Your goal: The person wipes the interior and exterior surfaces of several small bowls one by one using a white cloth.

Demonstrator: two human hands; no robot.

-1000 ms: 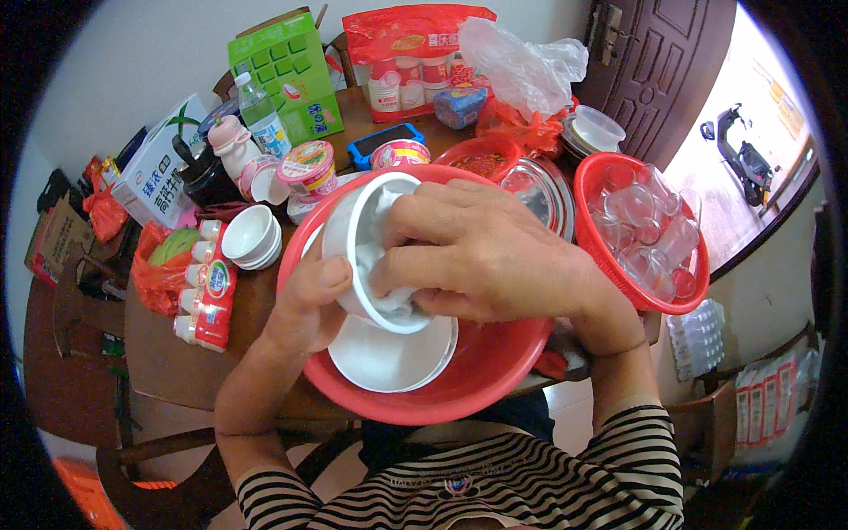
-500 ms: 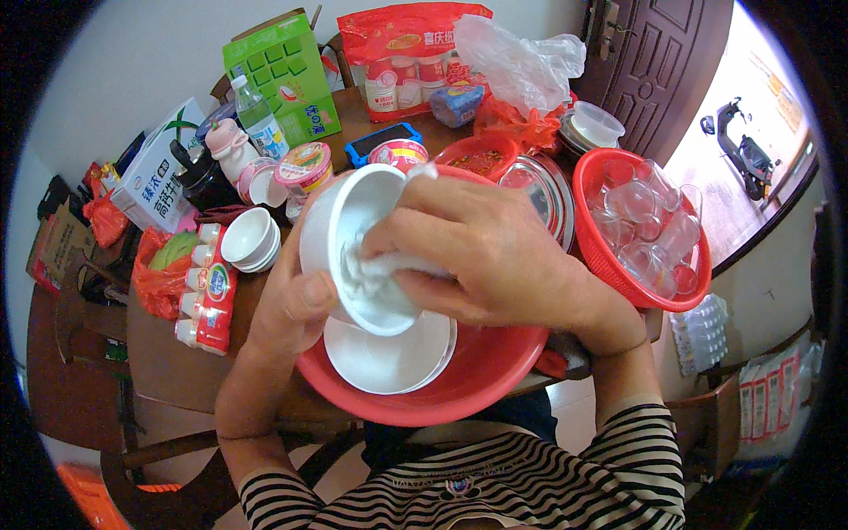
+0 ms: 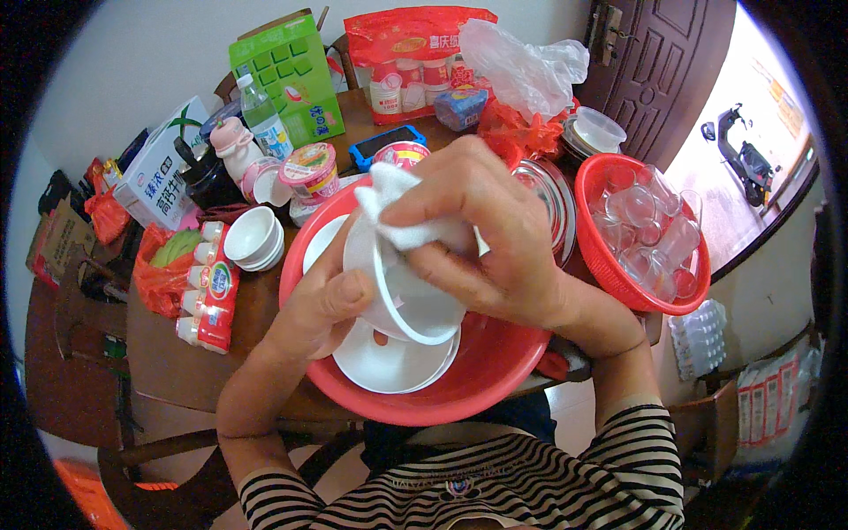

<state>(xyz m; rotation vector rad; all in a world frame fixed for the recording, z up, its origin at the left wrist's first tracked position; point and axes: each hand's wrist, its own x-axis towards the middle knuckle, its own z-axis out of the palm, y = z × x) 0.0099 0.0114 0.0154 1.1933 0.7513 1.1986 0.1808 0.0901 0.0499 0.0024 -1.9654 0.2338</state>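
Observation:
My left hand (image 3: 320, 300) grips a white bowl (image 3: 427, 307) by its left side, thumb near the rim. The bowl is tilted with its opening toward the right. Pinched in my right hand (image 3: 499, 243) is a white cloth (image 3: 394, 205), folded over the bowl's upper rim. Below both hands is a large red basin (image 3: 508, 371), which holds white dishes (image 3: 389, 367), partly hidden by the bowl and my left hand.
Small white bowls (image 3: 253, 237) are stacked left of the basin, beside a red-wrapped pack of bottles (image 3: 215, 291). At right stands a red basket (image 3: 609, 265) of clear glasses (image 3: 649, 225). Behind are a green box (image 3: 287, 84), instant-noodle cup (image 3: 311, 168) and metal trays (image 3: 556, 208).
My right hand has brought the cloth from inside the bowl up to its rim. The bowl has shifted right and turned in my left hand.

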